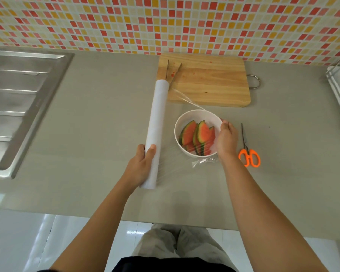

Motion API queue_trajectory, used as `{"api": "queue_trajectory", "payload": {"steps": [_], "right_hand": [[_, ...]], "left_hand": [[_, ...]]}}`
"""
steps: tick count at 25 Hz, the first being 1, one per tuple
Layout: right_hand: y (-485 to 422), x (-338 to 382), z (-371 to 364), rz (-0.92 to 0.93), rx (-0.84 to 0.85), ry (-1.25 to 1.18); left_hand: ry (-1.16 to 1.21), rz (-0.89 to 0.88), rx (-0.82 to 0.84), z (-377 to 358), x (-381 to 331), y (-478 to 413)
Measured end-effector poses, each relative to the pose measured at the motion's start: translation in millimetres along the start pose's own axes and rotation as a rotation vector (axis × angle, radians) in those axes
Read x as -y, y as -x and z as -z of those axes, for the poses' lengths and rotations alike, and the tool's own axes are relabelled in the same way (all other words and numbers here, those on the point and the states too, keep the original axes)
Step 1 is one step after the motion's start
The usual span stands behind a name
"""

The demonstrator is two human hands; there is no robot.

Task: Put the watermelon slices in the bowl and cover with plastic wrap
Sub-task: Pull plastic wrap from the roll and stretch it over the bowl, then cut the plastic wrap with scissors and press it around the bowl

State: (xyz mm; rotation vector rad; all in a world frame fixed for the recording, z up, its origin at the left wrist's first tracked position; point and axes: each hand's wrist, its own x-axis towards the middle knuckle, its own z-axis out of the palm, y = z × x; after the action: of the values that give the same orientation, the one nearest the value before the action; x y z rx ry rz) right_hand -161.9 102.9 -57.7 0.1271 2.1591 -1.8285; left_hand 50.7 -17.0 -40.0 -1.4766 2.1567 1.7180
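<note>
- Grey table point(86, 134) runs under a mosaic-tiled wall, with a steel sink point(18, 105) set into its left side.
- Nearest, the left hand point(143, 163) grasps the near end of the plastic wrap roll point(158, 122), fingers curled round it.
- Film point(204, 160) stretches from the roll across to the bowl point(196, 114), its loose end crumpled on the table just beside the near rim.
- The right hand point(227, 140) lies on the bowl's right rim over the film; its fingers are hidden, so I cannot tell whether it pinches or only presses.
- Watermelon slices point(196, 136) already sit in the bowl, so the first step looks done.
- Covering seems partway: the film is uncut from the roll and its edges not tucked; how much of the far rim it covers is hard to see.
- Orange scissors point(249, 156) lie untouched right of the bowl.
- Farthest, tongs point(174, 73) rest on the cutting board point(214, 85), partly hidden by the roll.
</note>
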Motion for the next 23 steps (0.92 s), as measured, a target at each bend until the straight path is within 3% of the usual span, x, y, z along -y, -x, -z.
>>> {"api": "queue_trajectory", "payload": {"steps": [11, 13, 14, 16, 19, 23], "right_hand": [[-0.7, 9.2, 4.9, -0.173, 0.043, 0.059], [-0.3, 12.9, 15.4, -0.121, -0.028, 0.013], [0.2, 13.8, 24.8, -0.039, -0.107, 0.072], [3.1, 11.8, 47.6, 0.102, -0.219, 0.411], [15.0, 0.8, 69.0, 0.058, -0.257, 0.862], [24.0, -8.9, 75.6, -0.069, -0.194, 0.920]], "left_hand": [[0.036, -0.009, -0.108, -14.0, -0.3, 4.3], [0.031, -0.020, -0.103, -13.8, -1.0, 4.4], [0.031, -0.021, -0.103, -13.5, -1.3, 4.6], [0.027, -0.014, -0.108, -13.2, -1.9, 5.1], [0.022, -0.007, -0.120, -12.9, -1.3, 5.6], [0.036, -0.019, -0.114, -12.3, -2.0, 8.6]]}}
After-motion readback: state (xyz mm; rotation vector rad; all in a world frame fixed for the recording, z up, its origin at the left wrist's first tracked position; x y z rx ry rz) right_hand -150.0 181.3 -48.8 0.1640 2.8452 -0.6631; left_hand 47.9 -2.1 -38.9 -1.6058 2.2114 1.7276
